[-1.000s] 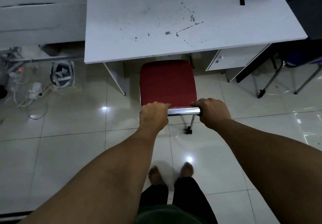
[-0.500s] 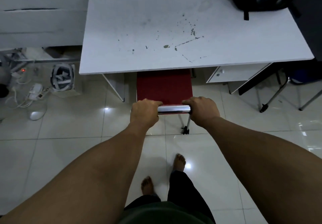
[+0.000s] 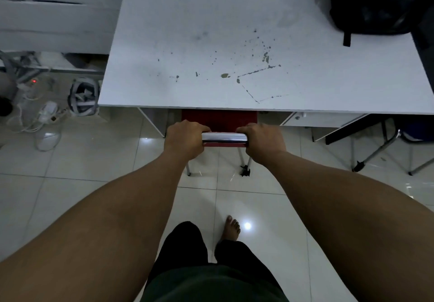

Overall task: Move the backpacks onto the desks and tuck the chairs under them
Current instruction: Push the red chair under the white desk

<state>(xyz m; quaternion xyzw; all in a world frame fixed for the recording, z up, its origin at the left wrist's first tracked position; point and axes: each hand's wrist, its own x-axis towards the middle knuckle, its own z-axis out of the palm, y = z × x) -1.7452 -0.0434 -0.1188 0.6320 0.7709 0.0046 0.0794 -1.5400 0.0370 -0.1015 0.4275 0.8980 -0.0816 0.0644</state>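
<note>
Nearest the viewer, both forearms are extended straight ahead, and the hands are closed around the chrome top bar (image 3: pixel 224 137) of the red chair (image 3: pixel 219 120). The left hand (image 3: pixel 184 138) is wrapped over the bar's left end, the right hand (image 3: pixel 263 140) over its right end, with a short stretch of bare chrome left between them. The bar's long axis is laid crosswise, left to right, parallel to the near edge of the table (image 3: pixel 234 55) just beyond the knuckles. Neither hand is set nearer the table than the other, so the grip is judged square.

Directly ahead of the hands, only a narrow strip of the red seat is seen; the rest is hidden under the tabletop. The rear legs are planted on the tiled floor (image 3: pixel 94 172) below and slightly behind the hands. The chair is judged nearly tucked, with a short straight push away from the body remaining, along the line of the forearms.

Farther off, up and to the right of the hands, a black backpack (image 3: pixel 375 5) is lying on the table's far right corner.
</note>
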